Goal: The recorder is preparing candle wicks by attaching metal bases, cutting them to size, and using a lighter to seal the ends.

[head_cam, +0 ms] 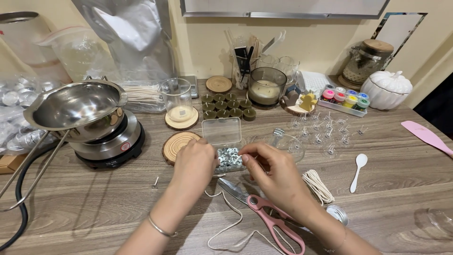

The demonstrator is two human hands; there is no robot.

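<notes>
Between the left hand [194, 159] and right hand [270, 166], both pinched together, lies the clear box of metal tabs [228, 157].

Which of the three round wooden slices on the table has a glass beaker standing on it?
The middle wooden slice, right of the hot plate, carries the glass beaker; the other two are bare.

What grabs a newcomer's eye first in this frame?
Centre frame, the left hand and right hand meet over a small clear plastic box of silvery metal wick tabs. Just below them lie pink-handled scissors across a loose white wick string. At far left, a shiny steel melting pot sits on a small electric hot plate.
</notes>
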